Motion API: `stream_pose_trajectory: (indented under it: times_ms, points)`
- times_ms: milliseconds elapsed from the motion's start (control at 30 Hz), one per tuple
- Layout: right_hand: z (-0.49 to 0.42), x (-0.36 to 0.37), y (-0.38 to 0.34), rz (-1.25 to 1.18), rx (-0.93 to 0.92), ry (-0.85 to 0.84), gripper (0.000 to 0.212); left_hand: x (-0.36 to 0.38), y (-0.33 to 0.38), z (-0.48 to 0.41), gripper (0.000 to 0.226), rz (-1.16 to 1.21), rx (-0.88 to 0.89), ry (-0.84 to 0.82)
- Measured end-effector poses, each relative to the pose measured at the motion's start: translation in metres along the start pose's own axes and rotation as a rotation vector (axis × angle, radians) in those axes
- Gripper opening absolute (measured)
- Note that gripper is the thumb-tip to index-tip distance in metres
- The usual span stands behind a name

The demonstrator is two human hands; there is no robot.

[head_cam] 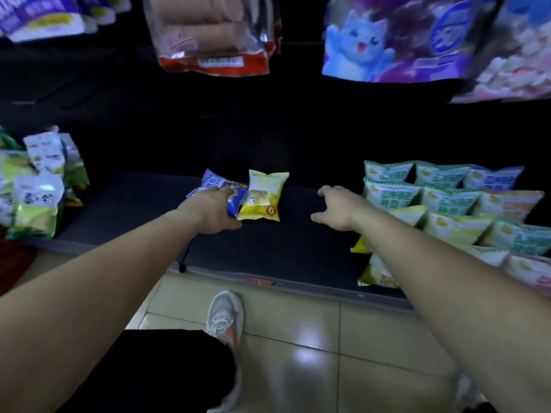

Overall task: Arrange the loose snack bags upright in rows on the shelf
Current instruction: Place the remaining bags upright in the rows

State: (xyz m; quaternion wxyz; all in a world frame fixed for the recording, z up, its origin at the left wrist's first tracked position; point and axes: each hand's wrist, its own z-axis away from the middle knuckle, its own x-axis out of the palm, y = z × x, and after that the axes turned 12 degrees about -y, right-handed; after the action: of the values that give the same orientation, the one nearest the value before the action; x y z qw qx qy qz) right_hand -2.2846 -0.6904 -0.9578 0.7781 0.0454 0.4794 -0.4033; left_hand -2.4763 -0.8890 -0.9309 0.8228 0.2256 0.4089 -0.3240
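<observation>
The dark shelf spreads beneath both outstretched hands, its front edge nearer the person than either wrist. To the outer side of the right hand, starting just beside its wrist and running away rightward, stand the rows of green, yellow and orange snack bags, upright and leaning back, tops pointing away from the person. That right hand hovers above bare shelf with fingers spread apart, holding nothing. The left hand rests on the blue snack bag, fingers curled over it; the bag lies flat under the palm, its long axis slanting away and to the left. Touching the thumb side of the left hand, between the two hands, the yellow snack bag lies tilted back, long axis running away from the person, crimped top farthest off.
</observation>
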Motion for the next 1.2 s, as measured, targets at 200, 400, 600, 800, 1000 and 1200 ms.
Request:
stream_pose_trajectory:
  times_ms: [200,400,600,800,1000,1200]
  points:
    - [-0.109,0.051,-0.028,-0.149,-0.007,-0.063,0.078,0.008,-0.032,-0.067,0.090,-0.049,0.032,-0.033]
    - [-0.202,0.093,-0.052,-0.338,0.044,-0.023,0.068,0.034,-0.054,-0.113,0.087,-0.005,0.026,-0.060]
    - [-0.252,0.107,-0.069,-0.552,0.097,0.090,0.075,0.043,-0.069,-0.134,0.080,0.105,-0.026,-0.041]
    - [-0.252,0.100,-0.066,-0.545,0.095,0.065,0.079,0.035,-0.064,-0.137,0.080,0.126,-0.048,-0.007]
    - [-0.216,0.095,-0.042,-0.468,0.015,-0.005,0.076,0.034,-0.045,-0.131,0.084,0.104,0.027,-0.004]
    - [-0.135,0.071,-0.010,-0.269,-0.115,-0.063,0.070,0.022,-0.023,-0.107,0.091,0.128,0.124,0.049]
